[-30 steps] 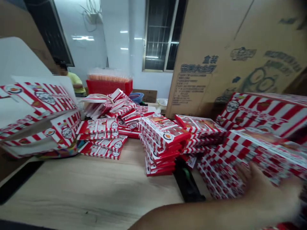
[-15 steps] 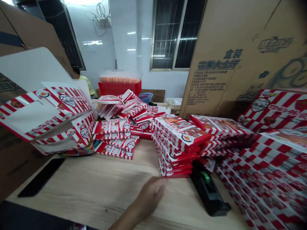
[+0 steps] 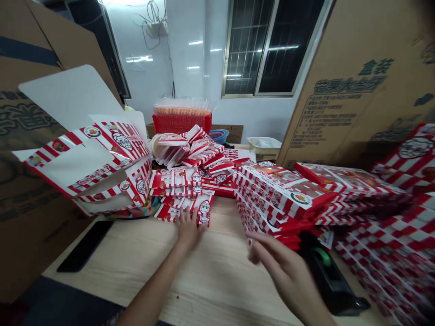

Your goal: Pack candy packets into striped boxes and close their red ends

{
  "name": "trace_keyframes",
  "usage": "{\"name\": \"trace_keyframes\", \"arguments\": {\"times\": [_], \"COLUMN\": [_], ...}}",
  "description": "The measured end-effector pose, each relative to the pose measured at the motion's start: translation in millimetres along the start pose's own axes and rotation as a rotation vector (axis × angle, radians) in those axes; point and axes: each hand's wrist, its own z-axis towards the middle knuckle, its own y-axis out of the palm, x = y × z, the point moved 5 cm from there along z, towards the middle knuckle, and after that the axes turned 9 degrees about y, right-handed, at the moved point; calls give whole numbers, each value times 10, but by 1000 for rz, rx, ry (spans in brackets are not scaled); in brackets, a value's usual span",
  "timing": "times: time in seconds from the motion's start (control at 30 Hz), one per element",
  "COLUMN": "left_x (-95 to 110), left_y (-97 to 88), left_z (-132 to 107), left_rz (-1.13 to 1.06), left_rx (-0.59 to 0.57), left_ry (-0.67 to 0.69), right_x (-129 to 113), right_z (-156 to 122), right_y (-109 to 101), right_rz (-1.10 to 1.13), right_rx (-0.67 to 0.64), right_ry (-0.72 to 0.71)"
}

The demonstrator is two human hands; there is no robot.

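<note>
My left grip (image 3: 188, 228) lay spread against the low striped box stack (image 3: 183, 209), my right grip (image 3: 285, 267) open beside the tall stack (image 3: 275, 194); a loose heap (image 3: 200, 154) remained unstacked.

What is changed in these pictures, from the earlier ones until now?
The right hand moved left, from the right stack to beside the tall stack. The left hand came in and now touches the low stack. The stacks look unmoved; only the view shifted.
</note>
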Motion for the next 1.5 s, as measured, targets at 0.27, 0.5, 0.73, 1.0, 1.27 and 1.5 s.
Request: {"name": "trace_keyframes", "arguments": {"times": [0.27,0.5,0.73,1.0,1.27,1.5], "left_x": [-149,-796,-644,57,724,228], "left_y": [-476,-687,-627,-394,-673,-820], "left_z": [89,777,818,-296,-1089,-418], "left_rz": [177,289,301,251,42,-649], "left_rx": [113,38,-82,-197,-118,-300], "left_ry": [-31,159,389,579,661,104], "right_x": [590,562,646,897,1253,1318], "right_z": [510,492,509,-165,-728,-928], "right_y": [1181,1555,1525,857,264,355], "right_rz": [-188,-645,-626,-533,-366,66], "right_rx": [-90,-211,-348,-369,126,324], "right_ry": [-24,-308,-403,-465,-223,322]}}
